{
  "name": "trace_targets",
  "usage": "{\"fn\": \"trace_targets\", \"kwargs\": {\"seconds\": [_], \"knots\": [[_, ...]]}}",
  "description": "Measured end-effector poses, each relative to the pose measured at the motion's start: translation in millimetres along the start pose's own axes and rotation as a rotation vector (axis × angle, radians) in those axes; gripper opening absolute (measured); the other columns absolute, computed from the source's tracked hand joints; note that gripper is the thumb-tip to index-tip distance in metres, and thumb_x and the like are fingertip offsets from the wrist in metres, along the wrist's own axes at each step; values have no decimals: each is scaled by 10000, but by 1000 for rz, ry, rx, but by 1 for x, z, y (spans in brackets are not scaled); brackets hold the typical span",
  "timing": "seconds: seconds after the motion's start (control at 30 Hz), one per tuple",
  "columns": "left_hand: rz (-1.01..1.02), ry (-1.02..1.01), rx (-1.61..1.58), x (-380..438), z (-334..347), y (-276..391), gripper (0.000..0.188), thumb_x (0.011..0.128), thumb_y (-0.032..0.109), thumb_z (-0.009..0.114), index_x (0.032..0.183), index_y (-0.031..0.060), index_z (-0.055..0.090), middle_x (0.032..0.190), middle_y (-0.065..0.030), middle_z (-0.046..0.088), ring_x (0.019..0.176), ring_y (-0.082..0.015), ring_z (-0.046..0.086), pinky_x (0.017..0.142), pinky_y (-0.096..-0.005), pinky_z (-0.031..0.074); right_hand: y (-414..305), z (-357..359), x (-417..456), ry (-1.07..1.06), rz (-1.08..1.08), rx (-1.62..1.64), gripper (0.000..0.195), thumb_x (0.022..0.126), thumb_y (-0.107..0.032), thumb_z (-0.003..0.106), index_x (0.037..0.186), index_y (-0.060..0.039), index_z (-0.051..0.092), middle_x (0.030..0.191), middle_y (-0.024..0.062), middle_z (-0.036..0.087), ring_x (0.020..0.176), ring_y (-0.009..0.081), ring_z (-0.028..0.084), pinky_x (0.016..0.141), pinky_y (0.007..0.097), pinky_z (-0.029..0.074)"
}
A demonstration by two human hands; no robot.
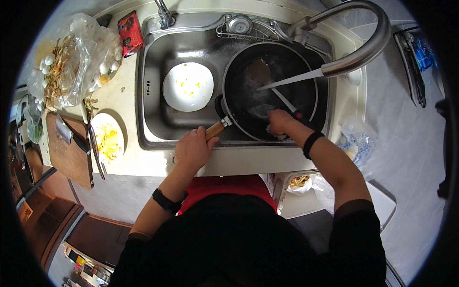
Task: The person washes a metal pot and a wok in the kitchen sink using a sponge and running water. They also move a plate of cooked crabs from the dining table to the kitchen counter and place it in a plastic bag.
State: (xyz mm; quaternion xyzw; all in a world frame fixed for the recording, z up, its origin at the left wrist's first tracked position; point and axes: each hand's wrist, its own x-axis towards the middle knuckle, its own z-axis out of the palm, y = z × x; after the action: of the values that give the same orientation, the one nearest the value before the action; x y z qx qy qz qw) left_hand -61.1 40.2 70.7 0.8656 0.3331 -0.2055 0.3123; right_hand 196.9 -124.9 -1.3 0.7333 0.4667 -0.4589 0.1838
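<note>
My left hand (193, 147) grips the wooden handle (215, 130) of a large black wok (236, 107) resting in the right part of the steel sink. Inside the wok, my right hand (281, 122) presses a greyish wad (276, 133), perhaps a scrubber or cloth, near the front wall; the fingers mostly hide it. A spatula with a black handle (300, 116) also lies in the wok, its handle passing beside my right wrist. White water (290, 79) streams from the curved faucet (373, 46) into the wok. Left of it, a white bowl (187, 88) with yellow scraps sits in the sink.
On the left counter are a food-stained plate (107, 138), chopsticks (95, 150), and a cleaver (68, 132) on a wooden cutting board (68, 154). Behind them lie a plastic bag of mushrooms (80, 61) and a red packet (130, 34). A bin (283, 201) stands below the counter.
</note>
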Motion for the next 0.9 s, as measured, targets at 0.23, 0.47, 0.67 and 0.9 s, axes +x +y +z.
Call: {"fn": "trace_targets", "kwargs": {"seconds": [0.23,0.47,0.67,0.9], "knots": [[0,2,-1,1,0,-2,386,874,414,594,949,37,560,874,-141,643,863,-326,634,736,-437,513,-62,-27,40,109,26,876,280,742,-180,640,945,8,683,888,213,673,858,363,653,773,437,517],[-34,-27,-13,2,-5,5,391,871,414,597,953,33,561,896,-141,641,874,-326,631,744,-440,510,-18,1,24,59,20,211,207,708,-174,715,816,0,681,795,137,673,774,232,661,665,404,533],[-29,-33,-8,2,-2,-1,403,871,424,592,958,32,563,895,-145,639,873,-329,629,740,-443,510,-38,-25,23,-221,131,498,365,736,-200,724,994,47,650,1020,197,658,866,305,670,747,406,545],[-49,-37,-12,2,-5,4,405,871,428,591,943,31,560,907,-147,639,884,-328,628,750,-444,510,-43,-17,24,16,198,504,281,734,-187,705,899,33,648,850,182,667,846,291,671,710,400,543]]}}
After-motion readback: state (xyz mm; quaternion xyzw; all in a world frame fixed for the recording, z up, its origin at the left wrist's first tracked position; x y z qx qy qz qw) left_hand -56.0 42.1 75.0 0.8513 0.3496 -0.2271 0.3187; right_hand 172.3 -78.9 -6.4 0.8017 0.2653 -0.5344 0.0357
